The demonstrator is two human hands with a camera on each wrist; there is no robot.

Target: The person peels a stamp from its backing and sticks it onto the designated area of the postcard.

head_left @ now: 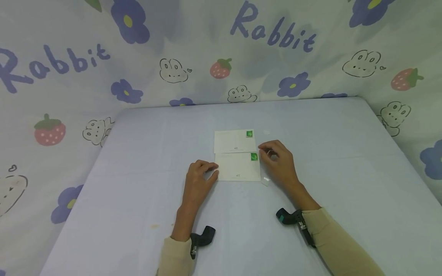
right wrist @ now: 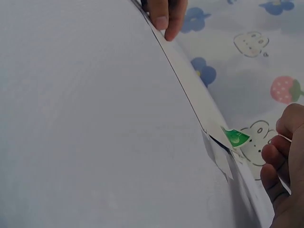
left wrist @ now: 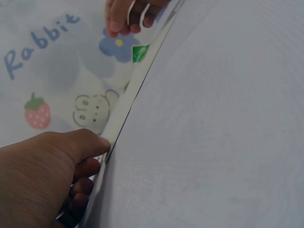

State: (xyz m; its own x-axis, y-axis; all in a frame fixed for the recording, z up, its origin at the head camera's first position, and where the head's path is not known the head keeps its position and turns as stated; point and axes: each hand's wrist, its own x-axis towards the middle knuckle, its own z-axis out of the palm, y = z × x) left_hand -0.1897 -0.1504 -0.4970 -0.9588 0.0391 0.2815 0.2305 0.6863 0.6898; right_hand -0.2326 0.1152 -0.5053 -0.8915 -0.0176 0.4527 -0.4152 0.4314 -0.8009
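Two white envelopes lie on the table one above the other, each with a green stamp in its upper right corner. The nearer envelope (head_left: 238,168) slightly meets the farther envelope (head_left: 233,142) along its top edge. My left hand (head_left: 200,180) touches the nearer envelope's left edge with thumb and index fingertips. Just right of the envelopes, my right hand (head_left: 279,163) hovers with its fingers loosely bent, and I see nothing between them. The nearer green stamp (right wrist: 236,137) appears with a corner raised in the right wrist view.
Small pale scraps (head_left: 266,181) lie by the nearer envelope's lower right corner, and another faint scrap (head_left: 267,132) lies beyond. A white cloth covers the table (head_left: 155,145). Behind stands a printed curtain (head_left: 197,38) with rabbits, flowers and strawberries.
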